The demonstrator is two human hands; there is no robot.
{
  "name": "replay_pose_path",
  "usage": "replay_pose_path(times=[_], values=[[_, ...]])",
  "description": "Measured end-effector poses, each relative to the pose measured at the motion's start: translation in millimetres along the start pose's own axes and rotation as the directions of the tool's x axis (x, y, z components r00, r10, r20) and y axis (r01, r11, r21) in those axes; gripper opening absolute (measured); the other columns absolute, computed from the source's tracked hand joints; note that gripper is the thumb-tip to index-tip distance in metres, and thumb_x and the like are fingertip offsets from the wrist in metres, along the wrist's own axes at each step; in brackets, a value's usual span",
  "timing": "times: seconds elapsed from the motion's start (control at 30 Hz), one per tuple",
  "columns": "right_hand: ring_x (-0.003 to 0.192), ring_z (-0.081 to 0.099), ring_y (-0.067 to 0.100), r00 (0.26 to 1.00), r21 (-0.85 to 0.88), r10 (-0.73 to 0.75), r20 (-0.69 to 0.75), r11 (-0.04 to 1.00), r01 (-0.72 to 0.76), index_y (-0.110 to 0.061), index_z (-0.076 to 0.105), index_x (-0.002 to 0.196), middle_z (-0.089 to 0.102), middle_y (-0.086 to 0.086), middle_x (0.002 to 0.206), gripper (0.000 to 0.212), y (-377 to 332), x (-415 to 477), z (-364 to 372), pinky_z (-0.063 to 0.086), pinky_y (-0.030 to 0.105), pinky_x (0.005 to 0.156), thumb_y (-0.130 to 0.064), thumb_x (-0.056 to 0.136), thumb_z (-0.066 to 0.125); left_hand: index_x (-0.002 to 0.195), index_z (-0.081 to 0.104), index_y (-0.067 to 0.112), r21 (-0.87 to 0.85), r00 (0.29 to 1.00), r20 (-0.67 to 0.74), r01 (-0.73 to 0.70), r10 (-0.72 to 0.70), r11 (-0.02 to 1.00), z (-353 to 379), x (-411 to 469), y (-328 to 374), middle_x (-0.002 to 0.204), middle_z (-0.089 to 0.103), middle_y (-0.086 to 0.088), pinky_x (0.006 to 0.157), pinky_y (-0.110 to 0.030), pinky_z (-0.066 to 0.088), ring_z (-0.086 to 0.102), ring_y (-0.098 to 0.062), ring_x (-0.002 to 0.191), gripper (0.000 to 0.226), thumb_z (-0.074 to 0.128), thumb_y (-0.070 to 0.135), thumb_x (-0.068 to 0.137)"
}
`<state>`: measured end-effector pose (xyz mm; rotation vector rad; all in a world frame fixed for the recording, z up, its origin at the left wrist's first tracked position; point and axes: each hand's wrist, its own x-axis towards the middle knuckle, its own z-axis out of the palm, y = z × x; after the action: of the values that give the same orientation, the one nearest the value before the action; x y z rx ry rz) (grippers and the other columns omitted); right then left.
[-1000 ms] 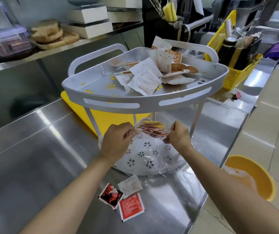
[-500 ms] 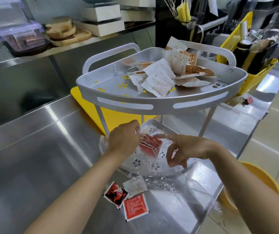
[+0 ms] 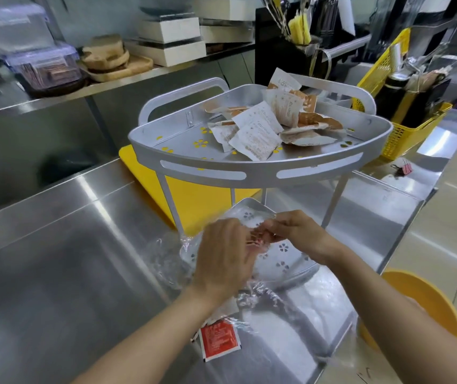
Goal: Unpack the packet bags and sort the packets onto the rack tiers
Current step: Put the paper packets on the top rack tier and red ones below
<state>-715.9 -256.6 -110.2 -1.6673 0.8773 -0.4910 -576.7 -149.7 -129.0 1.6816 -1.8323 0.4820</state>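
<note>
A silver two-tier corner rack stands on the steel counter. Its top tier (image 3: 202, 173) holds a pile of white-and-brown packets (image 3: 263, 128). Over the lower tier (image 3: 291, 275) my left hand (image 3: 221, 259) and my right hand (image 3: 296, 234) meet, both pinching red packets (image 3: 258, 242) inside a clear plastic bag (image 3: 166, 261) that is blurred and crumpled around them. The bag's loose film trails down over the counter. One red packet (image 3: 217, 340) lies flat on the counter below my left wrist, and others beside it are hidden by my arm.
A yellow board (image 3: 194, 200) lies under the rack. Right of the rack a yellow basket (image 3: 399, 134) holds bottles and tools. A yellow bucket (image 3: 426, 300) sits on the floor past the counter edge. A small binder clip (image 3: 403, 169) lies at the right.
My hands went from stretching the bag apart to closing together over the lower tier. The red packets came partly out, and the clear bag now drapes lower across the counter.
</note>
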Motion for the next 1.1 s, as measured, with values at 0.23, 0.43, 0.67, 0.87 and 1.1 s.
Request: replay_pose_path(times=[0.23, 0.43, 0.67, 0.87, 1.1], values=[[0.061, 0.058, 0.013, 0.999, -0.061, 0.004, 0.036, 0.998, -0.001, 0.007, 0.067, 0.067, 0.064, 0.005, 0.06, 0.018, 11, -9, -3, 0.047, 0.025, 0.064, -0.006, 0.068, 0.078, 0.113, 0.054, 0.013, 0.208, 0.868, 0.355, 0.289, -0.347, 0.935, -14, 15, -10, 0.105, 0.049, -0.009, 0.071, -0.036, 0.039, 0.051, -0.029, 0.092, 0.064, 0.067, 0.058, 0.069], [0.061, 0.058, 0.024, 0.987, -0.188, 0.011, -0.162, 0.981, -0.041, -0.015, 0.056, 0.051, 0.062, 0.016, 0.062, 0.029, 5, 1, -6, 0.051, 0.039, 0.064, -0.011, 0.066, 0.081, 0.091, 0.052, 0.014, 0.314, 0.767, 0.544, 0.191, -0.341, 0.93, -25, 30, -15, 0.083, 0.049, 0.001, 0.082, -0.036, 0.028, 0.048, -0.025, 0.087, 0.021, 0.062, 0.024, 0.076], [0.057, 0.05, 0.014, 0.987, -0.192, -0.011, -0.16, 0.981, -0.02, 0.014, 0.055, 0.073, 0.055, 0.008, 0.059, 0.034, -4, -4, -14, 0.044, 0.023, 0.053, -0.013, 0.072, 0.077, 0.074, 0.047, 0.02, 0.066, 0.419, 0.76, 0.711, -0.498, 0.7, -50, 37, -44, 0.081, 0.065, -0.005, 0.053, -0.024, 0.038, 0.065, -0.024, 0.073, 0.02, 0.055, 0.003, 0.079], [0.067, 0.047, 0.019, 0.988, -0.556, -0.148, -0.031, 0.824, 0.106, -0.029, 0.042, 0.064, 0.042, -0.011, 0.071, 0.038, -18, -7, -1, 0.034, 0.015, 0.05, -0.019, 0.071, 0.078, 0.106, 0.03, 0.012, -0.016, 0.656, 0.567, 0.613, -0.498, 0.79, -65, 33, -22, 0.069, 0.046, -0.003, 0.05, -0.032, 0.028, 0.045, -0.019, 0.058, 0.021, 0.043, 0.014, 0.09], [0.092, 0.058, 0.028, 0.971, -0.746, -0.221, 0.095, 0.63, 0.216, -0.007, 0.065, 0.085, 0.051, 0.004, 0.095, 0.023, -24, -10, -1, 0.044, 0.036, 0.075, -0.03, 0.081, 0.066, 0.074, 0.048, 0.012, 0.301, 0.589, 0.671, 0.338, -0.45, 0.892, -63, 33, -39, 0.085, 0.057, -0.007, 0.057, -0.03, 0.039, 0.057, -0.028, 0.079, 0.009, 0.055, 0.012, 0.081]])
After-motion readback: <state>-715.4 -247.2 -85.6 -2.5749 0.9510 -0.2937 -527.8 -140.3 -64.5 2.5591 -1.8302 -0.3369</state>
